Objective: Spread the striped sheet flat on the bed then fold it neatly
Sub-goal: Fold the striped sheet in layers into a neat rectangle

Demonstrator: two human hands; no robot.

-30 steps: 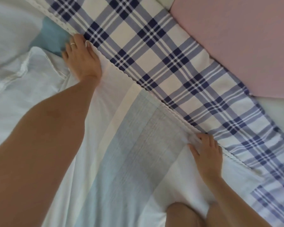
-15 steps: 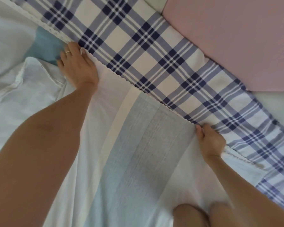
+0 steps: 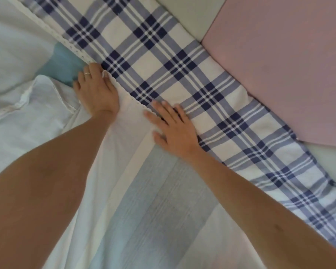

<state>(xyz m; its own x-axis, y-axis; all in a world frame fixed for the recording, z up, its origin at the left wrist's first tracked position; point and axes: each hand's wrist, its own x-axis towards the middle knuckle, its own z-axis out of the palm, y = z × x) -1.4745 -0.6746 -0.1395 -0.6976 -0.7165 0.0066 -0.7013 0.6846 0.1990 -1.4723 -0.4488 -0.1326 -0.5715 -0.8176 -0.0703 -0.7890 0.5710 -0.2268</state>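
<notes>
Left hand (image 3: 95, 92): grasping. Thumb and forefinger pinch the far hem of the striped sheet (image 3: 163, 200), the other fingers curled over it. A ring (image 3: 87, 73) shows on one finger.
Why so held: we judge it anchors the corner, so the hem cannot creep back while the other hand works.
Right hand (image 3: 175, 129): released, fingers straight and spread, palm down just beside the left hand. It lies across the hem, fingertips on the plaid cloth (image 3: 153, 61) beyond.
Why so placed: a flat palm presses and smooths without bunching. We take this for smoothing the edge.
Sheet: runs from both hands back under the forearms toward us, white with pale blue bands. Its hem sits along the plaid cloth.
Beyond the fingers: plaid cloth, then a pink panel (image 3: 279, 65) past it.
Outside the left hand: rumpled white bedding (image 3: 27, 117), and a teal patch (image 3: 63, 63) near the knuckles.
Stage: spreading, we judge. We see no fold made yet.
Risk: the sheet's near end is out of view, so we cannot tell whether it lies flat there.
</notes>
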